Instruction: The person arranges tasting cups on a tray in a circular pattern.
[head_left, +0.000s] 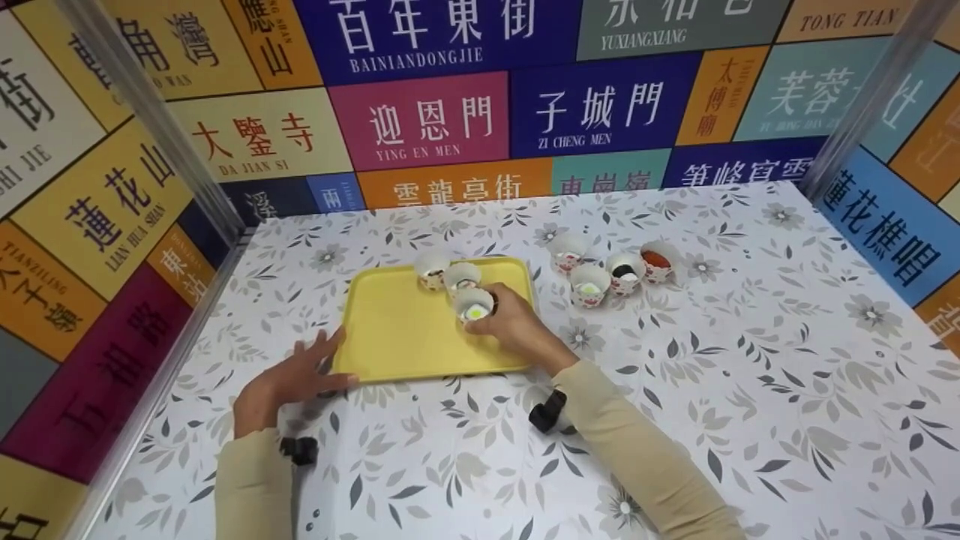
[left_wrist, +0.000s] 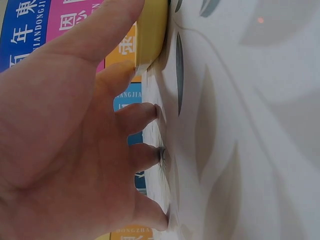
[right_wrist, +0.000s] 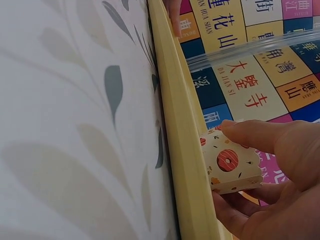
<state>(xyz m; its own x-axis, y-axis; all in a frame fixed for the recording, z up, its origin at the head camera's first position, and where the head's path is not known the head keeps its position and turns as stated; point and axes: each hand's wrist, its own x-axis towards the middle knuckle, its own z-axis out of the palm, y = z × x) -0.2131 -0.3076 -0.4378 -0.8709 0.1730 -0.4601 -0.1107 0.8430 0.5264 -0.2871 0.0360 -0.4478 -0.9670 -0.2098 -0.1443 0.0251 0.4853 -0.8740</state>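
Observation:
A yellow tray [head_left: 405, 337] lies on the table. My right hand [head_left: 514, 319] holds a small patterned paper cup [head_left: 474, 307] over the tray, thumb on one side and fingers on the other. Inside it is a white piece with a yellow centre, like a fried egg. The right wrist view shows the donut print on this cup [right_wrist: 230, 162], low beside the tray's rim [right_wrist: 182, 150]. Two more paper cups [head_left: 432, 271] stand just behind it at the tray's back. At the tray's front left corner, my left hand [head_left: 300, 371] is spread, thumb and forefinger touching the edge.
Right of the tray stands a group of several paper cups [head_left: 590, 289]; one cup [head_left: 658, 261] has orange-red contents, another [head_left: 624, 276] black and white. A floral cloth [head_left: 750, 390] covers the table. Panels with lettering [head_left: 435, 120] rise behind and at both sides.

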